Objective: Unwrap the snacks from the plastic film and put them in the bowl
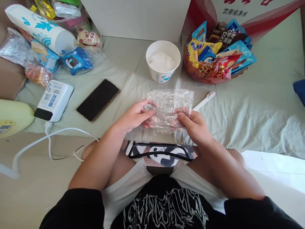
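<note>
Between my two hands is a crinkled clear plastic bag, held out flat over the front of the cloth-covered surface. My left hand grips its left edge, thumb on top and fingers showing through the film. On the right side my right hand pinches it the same way. Just behind the bag stands a white paper cup with blue print and something whitish inside. A white utility knife lies beside my right hand, its near end partly hidden behind the hand and bag.
A basket of wrapped snacks stands at the back right, before a red-and-white box. To the left lie a phone, a white power bank with cable, several snack packets and a patterned paper roll.
</note>
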A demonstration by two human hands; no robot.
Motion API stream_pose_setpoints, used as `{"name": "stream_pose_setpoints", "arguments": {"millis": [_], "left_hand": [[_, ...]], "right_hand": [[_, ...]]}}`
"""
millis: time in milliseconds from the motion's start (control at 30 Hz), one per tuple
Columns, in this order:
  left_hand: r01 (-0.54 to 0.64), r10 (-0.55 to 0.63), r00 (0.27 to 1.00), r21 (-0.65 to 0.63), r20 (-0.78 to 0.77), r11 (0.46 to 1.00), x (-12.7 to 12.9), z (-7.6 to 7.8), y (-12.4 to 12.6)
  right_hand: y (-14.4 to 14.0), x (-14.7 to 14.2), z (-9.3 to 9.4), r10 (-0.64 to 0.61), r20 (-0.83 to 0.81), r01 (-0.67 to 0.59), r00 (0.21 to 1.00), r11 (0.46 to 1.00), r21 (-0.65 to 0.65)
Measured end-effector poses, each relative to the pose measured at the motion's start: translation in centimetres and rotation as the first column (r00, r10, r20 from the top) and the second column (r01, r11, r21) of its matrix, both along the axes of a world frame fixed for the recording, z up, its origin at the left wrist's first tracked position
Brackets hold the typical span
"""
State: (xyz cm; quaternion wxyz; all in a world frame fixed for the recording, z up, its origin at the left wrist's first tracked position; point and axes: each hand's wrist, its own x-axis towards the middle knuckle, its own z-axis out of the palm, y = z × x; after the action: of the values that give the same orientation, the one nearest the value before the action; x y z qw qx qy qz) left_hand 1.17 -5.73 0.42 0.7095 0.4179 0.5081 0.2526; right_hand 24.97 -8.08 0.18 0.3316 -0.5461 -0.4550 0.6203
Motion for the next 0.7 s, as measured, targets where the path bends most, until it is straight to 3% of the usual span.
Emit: {"name": "stream_pose_setpoints", "arguments": {"millis": [100,300,433,567,700], "left_hand": [[-0.018,0.018,1.000,0.049,0.020,0.999,-0.3,0.3,0.1],[-0.150,0.137,0.949,0.025,0.283,0.988,-0.2,0.2,0.0],[-0.179,0.160,0.915,0.018,0.371,0.984,-0.2,0.0,0.1],[-0.180,0.144,0.958,0.129,0.246,0.975,-0.5,-0.3,0.5],[-0.044,0.085,0.991,0.349,-0.103,0.936,-0.6,-0.7,0.6]], "right_hand": [[0.2,0.2,0.1,-0.040,-0.055,0.040,0.998,0.999,-0.002],[0.5,0.1,0.5,-0.117,-0.343,0.084,0.932,0.990,-0.109],[0.9,0.2,0.7,-0.113,-0.385,0.084,0.916,0.992,-0.090],[1.2,0.7,0.6,-0.057,-0.289,0.059,0.956,0.998,-0.002],[1.2,1.2,0.1,-0.003,0.056,-0.001,0.998,0.998,0.057]]}}
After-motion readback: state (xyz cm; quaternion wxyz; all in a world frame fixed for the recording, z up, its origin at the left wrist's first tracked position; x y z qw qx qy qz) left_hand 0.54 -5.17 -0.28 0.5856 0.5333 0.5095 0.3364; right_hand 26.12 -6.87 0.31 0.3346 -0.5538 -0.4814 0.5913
